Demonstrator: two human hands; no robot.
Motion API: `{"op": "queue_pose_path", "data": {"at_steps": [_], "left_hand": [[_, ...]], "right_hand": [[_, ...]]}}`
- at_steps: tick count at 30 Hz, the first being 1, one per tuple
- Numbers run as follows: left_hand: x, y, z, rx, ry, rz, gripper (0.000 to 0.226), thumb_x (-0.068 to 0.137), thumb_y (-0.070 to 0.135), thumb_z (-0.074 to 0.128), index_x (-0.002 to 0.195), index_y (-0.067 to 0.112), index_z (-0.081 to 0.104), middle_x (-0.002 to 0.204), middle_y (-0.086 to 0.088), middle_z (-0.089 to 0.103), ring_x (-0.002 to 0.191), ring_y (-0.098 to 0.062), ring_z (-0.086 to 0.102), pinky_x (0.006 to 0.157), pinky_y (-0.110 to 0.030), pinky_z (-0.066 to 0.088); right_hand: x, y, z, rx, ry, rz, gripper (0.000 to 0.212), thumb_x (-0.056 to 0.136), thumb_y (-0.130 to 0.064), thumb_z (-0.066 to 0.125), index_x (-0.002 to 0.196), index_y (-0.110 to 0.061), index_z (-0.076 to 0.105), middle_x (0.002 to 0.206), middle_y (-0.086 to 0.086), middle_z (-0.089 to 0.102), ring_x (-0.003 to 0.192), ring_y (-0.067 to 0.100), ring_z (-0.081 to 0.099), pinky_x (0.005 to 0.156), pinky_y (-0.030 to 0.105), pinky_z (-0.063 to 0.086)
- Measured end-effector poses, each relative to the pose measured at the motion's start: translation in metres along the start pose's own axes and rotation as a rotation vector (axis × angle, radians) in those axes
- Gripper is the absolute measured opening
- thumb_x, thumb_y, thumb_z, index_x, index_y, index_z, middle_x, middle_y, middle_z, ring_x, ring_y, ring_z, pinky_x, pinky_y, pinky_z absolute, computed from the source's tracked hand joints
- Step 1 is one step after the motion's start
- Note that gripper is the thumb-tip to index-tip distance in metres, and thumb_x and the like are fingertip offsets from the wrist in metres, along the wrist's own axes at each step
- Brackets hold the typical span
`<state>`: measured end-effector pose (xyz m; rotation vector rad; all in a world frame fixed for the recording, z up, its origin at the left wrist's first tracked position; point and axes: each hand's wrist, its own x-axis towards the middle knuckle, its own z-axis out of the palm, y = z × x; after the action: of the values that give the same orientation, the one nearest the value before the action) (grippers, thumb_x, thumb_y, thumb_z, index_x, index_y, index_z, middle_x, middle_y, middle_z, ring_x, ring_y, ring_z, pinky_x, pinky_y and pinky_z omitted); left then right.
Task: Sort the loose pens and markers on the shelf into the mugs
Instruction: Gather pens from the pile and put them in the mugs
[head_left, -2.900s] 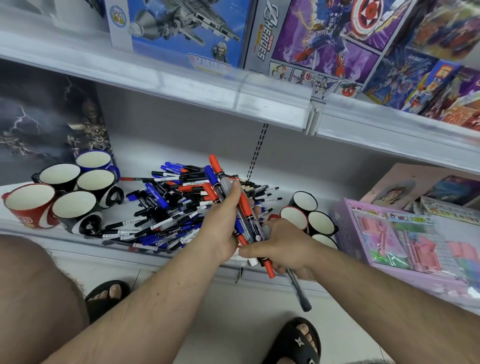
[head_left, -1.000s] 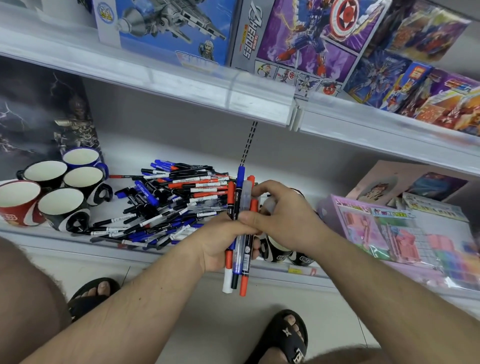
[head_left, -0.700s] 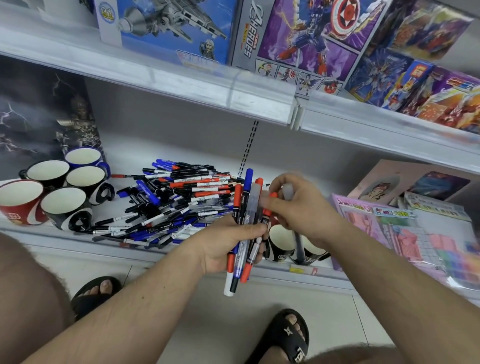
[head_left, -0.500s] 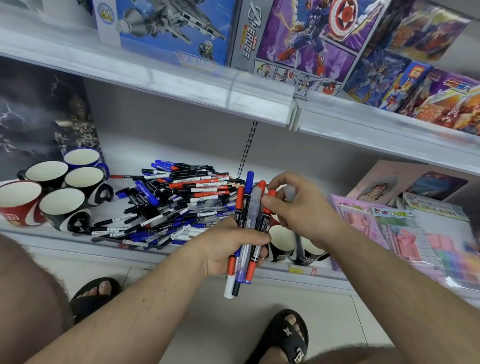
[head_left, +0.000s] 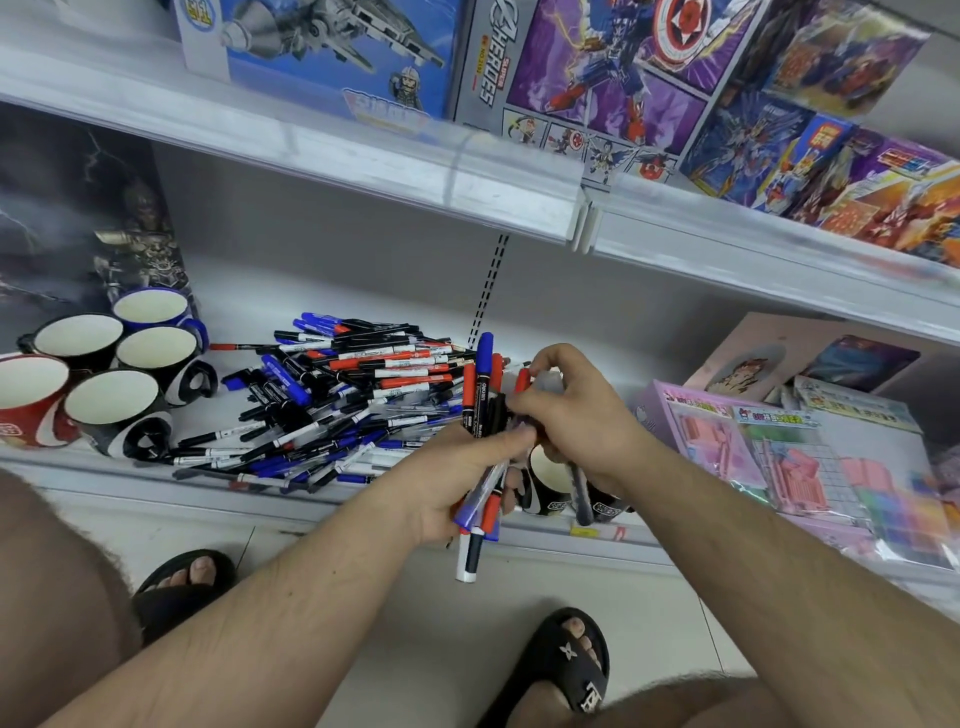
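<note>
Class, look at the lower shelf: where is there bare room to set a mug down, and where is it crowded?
Bare shelf lies behind the pen pile, up to the back wall. The strip between the left mugs and the pile is narrow. The front is crowded: both hands hold pens over the right mugs.

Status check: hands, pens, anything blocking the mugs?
Left hand grips marker bundle. Right hand pinches one red marker. Pile remains. Hands cover right mugs.
</note>
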<state>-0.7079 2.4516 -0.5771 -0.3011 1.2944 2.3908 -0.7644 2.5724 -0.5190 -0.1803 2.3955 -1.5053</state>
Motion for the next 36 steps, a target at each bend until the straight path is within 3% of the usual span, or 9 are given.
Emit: {"op": "queue_pose_path", "data": {"at_steps": [4, 8, 12, 14, 17, 23, 29, 32, 36], "left_hand": [[0.001, -0.003, -0.001, -0.008, 0.032, -0.033, 0.026, 0.061, 0.034, 0.079, 0.071, 0.012, 0.069, 0.061, -0.006, 0.057, 0.048, -0.017, 0.053, 0.057, -0.029, 0.046], [0.008, -0.011, 0.006, 0.093, 0.051, 0.048, 0.009, 0.077, 0.018, 0.078, 0.082, 0.012, 0.074, 0.07, -0.005, 0.07, 0.065, -0.02, 0.066, 0.064, -0.03, 0.053], [0.016, -0.014, 0.013, 0.204, 0.049, 0.126, 0.03, 0.073, 0.019, 0.081, 0.101, 0.009, 0.074, 0.099, -0.011, 0.076, 0.1, -0.028, 0.07, 0.095, -0.047, 0.052], [0.021, -0.016, 0.018, 0.304, 0.016, 0.137, 0.016, 0.083, 0.01, 0.075, 0.098, 0.013, 0.072, 0.09, -0.001, 0.076, 0.089, -0.016, 0.072, 0.082, -0.033, 0.056], [0.03, -0.012, 0.024, 0.529, -0.042, 0.17, 0.02, 0.082, 0.003, 0.075, 0.087, 0.021, 0.067, 0.067, 0.012, 0.068, 0.065, -0.004, 0.064, 0.063, -0.022, 0.05], [0.048, -0.012, 0.031, 0.62, -0.046, 0.145, 0.025, 0.074, -0.001, 0.078, 0.087, 0.018, 0.069, 0.079, 0.002, 0.073, 0.079, -0.015, 0.07, 0.078, -0.031, 0.053], [0.056, -0.015, 0.053, 0.559, -0.079, 0.134, 0.022, 0.077, -0.004, 0.078, 0.092, 0.01, 0.07, 0.084, -0.005, 0.072, 0.08, -0.016, 0.069, 0.073, -0.027, 0.054], [0.056, -0.024, 0.059, 0.544, -0.105, 0.125, 0.023, 0.077, -0.004, 0.077, 0.093, 0.011, 0.069, 0.088, -0.007, 0.072, 0.081, -0.015, 0.069, 0.071, -0.023, 0.053], [0.056, -0.037, 0.05, 0.536, -0.114, 0.086, 0.023, 0.077, -0.001, 0.078, 0.09, 0.018, 0.071, 0.086, 0.002, 0.076, 0.079, -0.008, 0.071, 0.072, -0.021, 0.052]], "right_hand": [[0.002, 0.001, 0.001, 0.213, 0.121, 0.061, 0.015, 0.089, 0.0, 0.049, 0.097, -0.012, 0.053, 0.065, 0.011, 0.059, 0.053, 0.02, 0.047, 0.048, 0.028, 0.033], [0.002, 0.003, -0.006, 0.43, 0.172, 0.237, 0.009, 0.097, -0.009, 0.05, 0.092, -0.009, 0.057, 0.059, 0.008, 0.063, 0.054, 0.021, 0.057, 0.059, 0.032, 0.044], [0.003, 0.01, -0.013, 0.721, 0.177, 0.434, 0.018, 0.101, -0.017, 0.049, 0.096, -0.004, 0.061, 0.096, 0.018, 0.074, 0.08, 0.031, 0.067, 0.075, 0.041, 0.055], [0.005, 0.016, -0.018, 0.779, 0.183, 0.503, 0.024, 0.101, -0.019, 0.047, 0.107, -0.002, 0.063, 0.105, 0.019, 0.073, 0.094, 0.036, 0.068, 0.081, 0.048, 0.056], [0.007, 0.023, -0.027, 0.765, 0.183, 0.568, 0.029, 0.103, -0.023, 0.045, 0.095, -0.005, 0.065, 0.096, 0.014, 0.069, 0.089, 0.032, 0.066, 0.068, 0.042, 0.055], [0.001, 0.023, -0.038, 0.779, 0.165, 0.566, 0.036, 0.103, -0.026, 0.044, 0.074, -0.01, 0.059, 0.068, 0.008, 0.062, 0.066, 0.026, 0.063, 0.064, 0.037, 0.053], [-0.004, 0.027, -0.075, -0.015, 0.413, 0.209, 0.016, 0.091, -0.029, 0.067, 0.097, -0.015, 0.068, 0.073, 0.003, 0.061, 0.06, 0.016, 0.052, 0.056, 0.027, 0.044], [-0.012, 0.028, -0.097, -0.143, 0.228, 0.195, 0.014, 0.094, -0.027, 0.065, 0.092, -0.015, 0.072, 0.066, 0.01, 0.058, 0.047, 0.014, 0.044, 0.046, 0.025, 0.037], [-0.018, 0.034, -0.108, -0.405, 0.064, 0.211, 0.022, 0.097, -0.025, 0.061, 0.092, -0.007, 0.071, 0.07, 0.014, 0.064, 0.052, 0.016, 0.056, 0.059, 0.031, 0.049]]}}
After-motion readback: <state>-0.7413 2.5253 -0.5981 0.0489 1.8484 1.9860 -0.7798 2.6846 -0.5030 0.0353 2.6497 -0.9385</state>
